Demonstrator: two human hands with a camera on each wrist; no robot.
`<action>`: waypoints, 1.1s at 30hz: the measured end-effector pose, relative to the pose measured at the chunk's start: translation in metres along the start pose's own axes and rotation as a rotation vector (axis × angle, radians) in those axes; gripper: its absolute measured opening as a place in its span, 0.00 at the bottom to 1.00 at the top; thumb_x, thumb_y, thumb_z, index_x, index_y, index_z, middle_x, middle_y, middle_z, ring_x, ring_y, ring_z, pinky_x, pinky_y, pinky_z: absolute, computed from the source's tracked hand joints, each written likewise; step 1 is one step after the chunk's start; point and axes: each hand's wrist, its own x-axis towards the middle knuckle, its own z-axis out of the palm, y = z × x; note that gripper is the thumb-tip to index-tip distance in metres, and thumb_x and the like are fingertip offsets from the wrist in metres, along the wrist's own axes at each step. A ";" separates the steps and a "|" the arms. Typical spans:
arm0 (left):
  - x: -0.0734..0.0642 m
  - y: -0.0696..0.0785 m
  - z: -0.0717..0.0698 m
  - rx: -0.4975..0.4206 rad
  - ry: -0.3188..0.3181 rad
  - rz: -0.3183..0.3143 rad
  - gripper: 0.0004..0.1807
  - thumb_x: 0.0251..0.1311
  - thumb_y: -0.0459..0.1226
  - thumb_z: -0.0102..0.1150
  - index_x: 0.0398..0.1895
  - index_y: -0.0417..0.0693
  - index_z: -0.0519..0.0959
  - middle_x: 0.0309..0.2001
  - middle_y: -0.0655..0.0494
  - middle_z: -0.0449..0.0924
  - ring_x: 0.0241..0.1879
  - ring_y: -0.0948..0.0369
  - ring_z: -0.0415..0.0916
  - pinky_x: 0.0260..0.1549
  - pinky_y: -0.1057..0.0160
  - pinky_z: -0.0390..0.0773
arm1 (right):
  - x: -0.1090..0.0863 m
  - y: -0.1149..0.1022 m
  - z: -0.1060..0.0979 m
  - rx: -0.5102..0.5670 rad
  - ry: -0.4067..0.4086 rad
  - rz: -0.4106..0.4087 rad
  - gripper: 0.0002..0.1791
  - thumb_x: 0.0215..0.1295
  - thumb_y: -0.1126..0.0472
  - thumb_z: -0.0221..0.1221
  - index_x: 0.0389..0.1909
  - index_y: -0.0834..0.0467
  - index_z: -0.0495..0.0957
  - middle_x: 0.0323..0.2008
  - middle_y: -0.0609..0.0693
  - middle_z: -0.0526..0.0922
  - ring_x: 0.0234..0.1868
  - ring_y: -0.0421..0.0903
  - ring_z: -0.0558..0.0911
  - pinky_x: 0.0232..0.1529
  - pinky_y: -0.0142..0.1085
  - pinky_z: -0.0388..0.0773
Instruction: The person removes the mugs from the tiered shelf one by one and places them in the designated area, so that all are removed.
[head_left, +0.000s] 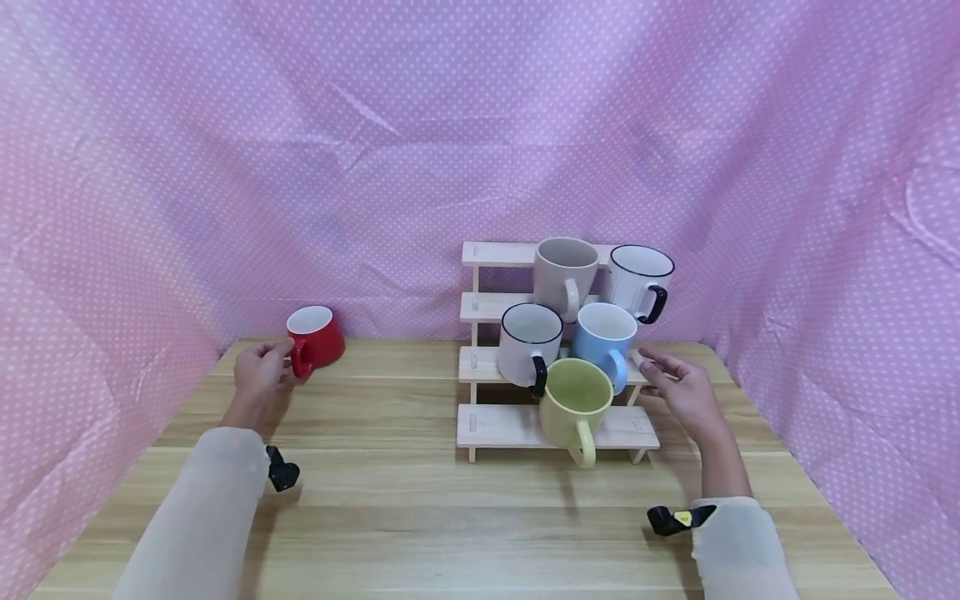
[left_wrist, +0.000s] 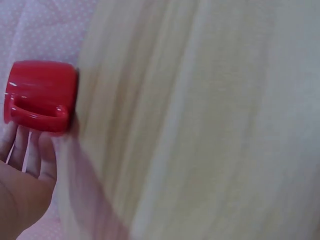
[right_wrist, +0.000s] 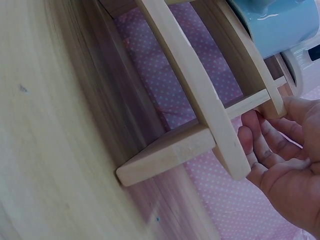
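A red mug (head_left: 318, 344) with a white inside stands on the wooden table at the back left, its handle towards my left hand (head_left: 258, 372). In the left wrist view, the fingers of that hand lie extended beside the handle of the mug (left_wrist: 42, 82); whether they touch it is unclear. My right hand (head_left: 681, 392) holds the right end of a pale wooden stepped rack (head_left: 495, 425), at the second tier from the bottom. In the right wrist view, the thumb meets the board's end while the fingers of the hand (right_wrist: 295, 170) curl beneath it.
Several mugs stand on the rack: a greenish-yellow mug (head_left: 576, 408), a light-blue mug (head_left: 600, 342), a white mug (head_left: 525, 354) with black rim, a grey-beige mug (head_left: 558, 279) and another black-rimmed white mug (head_left: 630, 287). Pink dotted cloth (head_left: 375, 167) hangs behind the table (head_left: 390, 500) and along its sides.
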 end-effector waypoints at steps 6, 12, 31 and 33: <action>-0.002 0.017 0.000 0.285 0.067 0.184 0.23 0.75 0.50 0.50 0.56 0.39 0.76 0.45 0.54 0.74 0.42 0.62 0.72 0.37 0.70 0.82 | -0.001 0.000 0.000 -0.003 0.001 0.004 0.30 0.79 0.55 0.55 0.71 0.71 0.67 0.65 0.70 0.73 0.39 0.33 0.85 0.47 0.40 0.86; -0.005 0.039 0.005 0.315 0.005 0.238 0.25 0.75 0.52 0.50 0.58 0.39 0.74 0.47 0.53 0.74 0.46 0.57 0.73 0.41 0.69 0.83 | -0.001 -0.001 0.000 -0.011 -0.008 0.013 0.30 0.79 0.53 0.54 0.71 0.70 0.66 0.68 0.70 0.70 0.40 0.31 0.85 0.48 0.41 0.86; -0.024 0.088 0.050 0.282 -0.164 0.428 0.23 0.76 0.43 0.52 0.61 0.32 0.73 0.42 0.64 0.77 0.41 0.65 0.77 0.40 0.71 0.83 | -0.002 -0.002 -0.001 -0.024 -0.009 0.009 0.30 0.80 0.53 0.54 0.72 0.70 0.66 0.68 0.70 0.70 0.39 0.33 0.85 0.48 0.43 0.86; -0.027 0.091 0.057 0.268 -0.175 0.435 0.22 0.75 0.43 0.54 0.59 0.33 0.74 0.41 0.63 0.77 0.39 0.66 0.76 0.40 0.71 0.83 | -0.002 -0.003 -0.001 -0.023 -0.007 0.008 0.30 0.80 0.53 0.54 0.71 0.70 0.67 0.67 0.70 0.70 0.39 0.33 0.85 0.48 0.42 0.86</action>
